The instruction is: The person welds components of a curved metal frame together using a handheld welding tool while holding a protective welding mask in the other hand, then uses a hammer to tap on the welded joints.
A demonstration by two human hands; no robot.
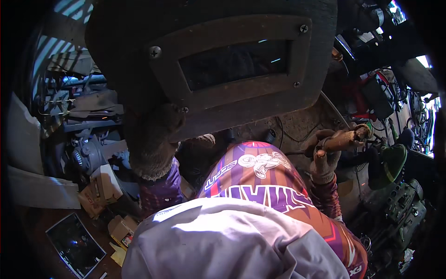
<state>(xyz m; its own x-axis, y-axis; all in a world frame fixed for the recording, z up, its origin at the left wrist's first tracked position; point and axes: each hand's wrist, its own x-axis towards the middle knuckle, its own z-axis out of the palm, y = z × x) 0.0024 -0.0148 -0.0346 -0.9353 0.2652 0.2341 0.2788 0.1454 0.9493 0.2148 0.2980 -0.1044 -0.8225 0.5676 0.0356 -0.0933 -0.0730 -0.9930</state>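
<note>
Dark welding mask [218,63], purple-orange patterned jersey [260,179]

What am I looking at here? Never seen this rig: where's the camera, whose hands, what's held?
No machine here: it's a person wearing a head camera that looks down, and its wide fisheye lens bends straight edges. The patterned clothing is the wearer's. Their gloved left hand grips what looks like a welding shield, with a dark framed window. Their gloved right hand holds a brownish holder; a thin rod slants up from about there. At lower left, a dark panel with a pale border lies on a brown surface, near an open carton.
</note>
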